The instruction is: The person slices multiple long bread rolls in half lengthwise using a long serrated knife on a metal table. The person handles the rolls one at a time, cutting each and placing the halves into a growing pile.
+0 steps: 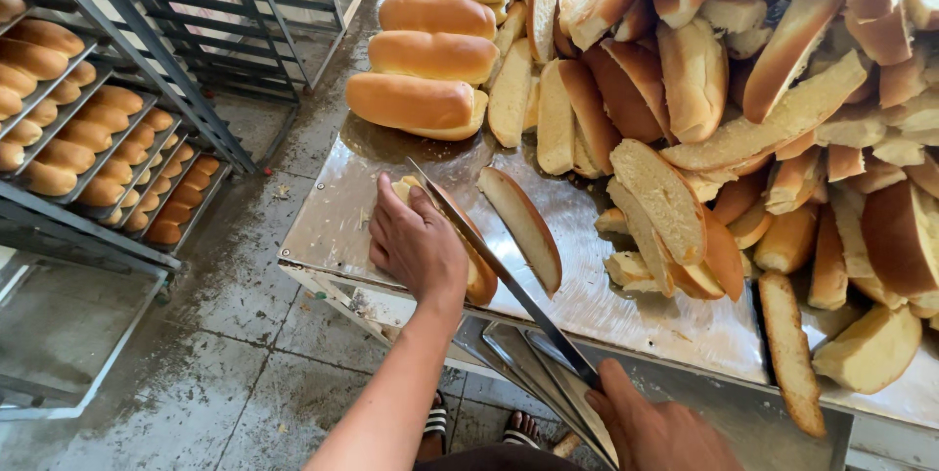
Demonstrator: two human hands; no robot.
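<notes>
The scene is lit brightly and evenly by soft daylight. Broad pale glare is thrown off the shiny sheet-metal desk (pixel 587 305), strongest near its near edge. Only short, soft shadows are cast under the heaped golden-brown split bread loaves (pixel 743 129). Focus is held sharp throughout. Straight lines of the dark metal rack (pixel 147 50) at far left are bent by wide-angle distortion.

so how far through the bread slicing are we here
Done: a big pile of cut halves covers the right of the metal table. In hand: the left hand steadies a loaf while the right hand draws a long knife through it; one cut half stands beside the blade. Left: whole loaves stacked behind, more on the rack trays.
</notes>
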